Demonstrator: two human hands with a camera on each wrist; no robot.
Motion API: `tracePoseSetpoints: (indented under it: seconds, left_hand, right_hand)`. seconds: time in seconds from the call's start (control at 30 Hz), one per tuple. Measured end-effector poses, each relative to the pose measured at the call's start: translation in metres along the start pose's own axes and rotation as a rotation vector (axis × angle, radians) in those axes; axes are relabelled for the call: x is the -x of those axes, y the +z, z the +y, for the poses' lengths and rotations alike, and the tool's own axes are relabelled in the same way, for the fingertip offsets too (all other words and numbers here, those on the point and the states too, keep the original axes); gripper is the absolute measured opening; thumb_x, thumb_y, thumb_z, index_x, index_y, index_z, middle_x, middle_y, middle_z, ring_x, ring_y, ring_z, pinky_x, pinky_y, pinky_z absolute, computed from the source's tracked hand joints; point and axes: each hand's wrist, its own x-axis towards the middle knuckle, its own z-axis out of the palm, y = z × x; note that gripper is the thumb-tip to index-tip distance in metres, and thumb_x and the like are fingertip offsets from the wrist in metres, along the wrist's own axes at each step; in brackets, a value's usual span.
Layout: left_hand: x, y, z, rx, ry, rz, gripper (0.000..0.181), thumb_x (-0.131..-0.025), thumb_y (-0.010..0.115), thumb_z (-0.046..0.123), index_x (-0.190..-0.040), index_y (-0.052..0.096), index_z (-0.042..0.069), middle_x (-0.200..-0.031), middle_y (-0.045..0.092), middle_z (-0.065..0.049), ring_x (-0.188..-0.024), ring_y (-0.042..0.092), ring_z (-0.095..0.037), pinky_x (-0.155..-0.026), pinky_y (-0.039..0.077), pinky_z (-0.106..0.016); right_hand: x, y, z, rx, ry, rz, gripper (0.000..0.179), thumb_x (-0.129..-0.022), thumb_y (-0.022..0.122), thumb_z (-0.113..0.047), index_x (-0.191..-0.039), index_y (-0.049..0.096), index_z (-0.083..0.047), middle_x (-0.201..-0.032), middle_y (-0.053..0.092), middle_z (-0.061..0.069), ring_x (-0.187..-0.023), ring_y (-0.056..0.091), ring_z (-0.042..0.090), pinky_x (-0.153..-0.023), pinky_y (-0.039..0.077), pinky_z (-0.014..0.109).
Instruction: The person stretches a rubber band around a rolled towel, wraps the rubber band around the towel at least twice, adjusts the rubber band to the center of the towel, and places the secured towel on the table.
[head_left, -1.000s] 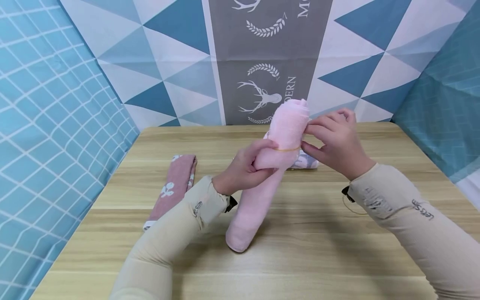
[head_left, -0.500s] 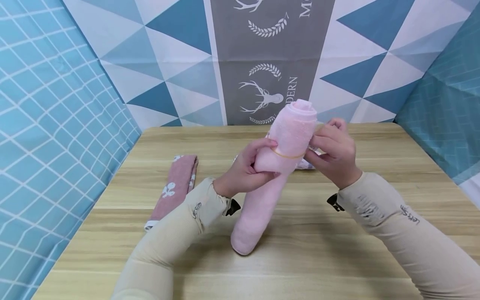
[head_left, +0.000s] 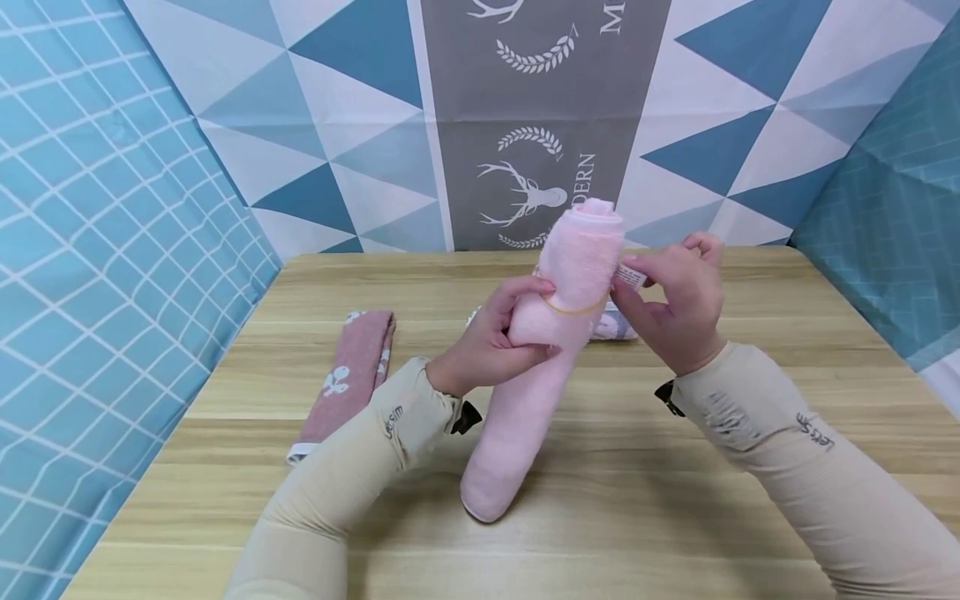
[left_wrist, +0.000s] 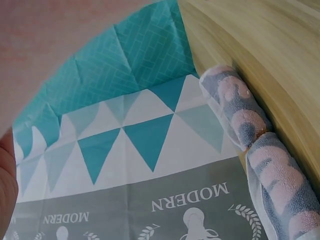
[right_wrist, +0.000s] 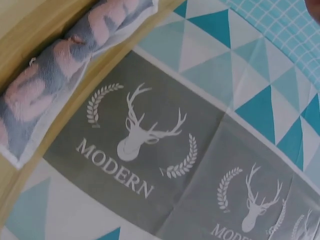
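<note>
A rolled pink towel (head_left: 536,392) slants across the middle of the head view, its lower end low over the table. A thin yellow rubber band (head_left: 573,311) circles its upper part. My left hand (head_left: 491,337) grips the roll from the left, thumb beside the band. On the other side, my right hand (head_left: 678,300) has its thumb at the band's right end and its index finger at the towel's edge, with a small white label (head_left: 632,276) showing between them. Behind the roll lies a grey and pink patterned rolled towel (right_wrist: 55,70), tied around its middle.
A folded dusty-pink towel (head_left: 345,375) with white print lies left on the wooden table (head_left: 637,517), beside my left forearm. Patterned cloth (head_left: 360,125) rises behind the table's back edge, and blue gridded cloth (head_left: 97,250) hangs at the left.
The pink roll has tilted slightly and shifted a little right since the first frame. My right hand has moved slightly down along its edge, and the white label has come into view.
</note>
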Motion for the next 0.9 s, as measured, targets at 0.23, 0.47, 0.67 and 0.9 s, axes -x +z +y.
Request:
tracePoseSetpoints:
  seconds: [0.23, 0.47, 0.67, 0.9]
  left_hand:
    - [0.003, -0.002, 0.002, -0.034, -0.012, 0.006, 0.053, -0.074, 0.060, -0.024, -0.118, 0.035, -0.007, -0.114, 0.044, -0.038, -0.097, 0.054, -0.017, -0.080, 0.052, -0.033]
    - [0.005, -0.001, 0.005, -0.065, 0.069, 0.002, 0.054, -0.071, 0.062, -0.026, -0.115, 0.039, -0.005, -0.106, 0.047, -0.037, -0.094, 0.055, -0.016, -0.079, 0.052, -0.032]
    - [0.003, -0.004, 0.006, -0.048, 0.108, 0.071, 0.055, -0.071, 0.060, -0.026, -0.115, 0.044, 0.003, -0.107, 0.052, -0.027, -0.091, 0.056, -0.016, -0.075, 0.054, -0.032]
    - [0.001, -0.003, 0.009, 0.059, 0.090, 0.085, 0.060, -0.071, 0.057, -0.027, -0.115, 0.049, 0.013, -0.111, 0.049, -0.012, -0.088, 0.055, -0.013, -0.071, 0.054, -0.031]
  right_hand:
    - [-0.001, 0.005, 0.005, -0.036, -0.106, 0.009, 0.041, -0.095, 0.061, -0.030, -0.068, 0.065, -0.001, -0.060, 0.059, 0.016, -0.054, 0.048, 0.032, -0.072, 0.032, 0.048]
    - [0.001, 0.005, 0.011, -0.149, 0.070, -0.006, 0.050, -0.095, 0.059, -0.039, -0.076, 0.061, 0.007, -0.075, 0.055, 0.020, -0.073, 0.043, 0.037, -0.079, 0.031, 0.024]
    - [0.003, 0.004, 0.003, -0.266, -0.007, -0.213, 0.044, -0.099, 0.052, -0.032, -0.075, 0.061, 0.003, -0.066, 0.058, 0.013, -0.063, 0.048, 0.026, -0.069, 0.034, 0.028]
    - [-0.003, 0.004, 0.011, -0.234, 0.130, -0.476, 0.030, -0.096, 0.047, -0.016, -0.081, 0.062, 0.005, -0.071, 0.061, 0.014, -0.067, 0.052, 0.026, -0.067, 0.036, 0.038]
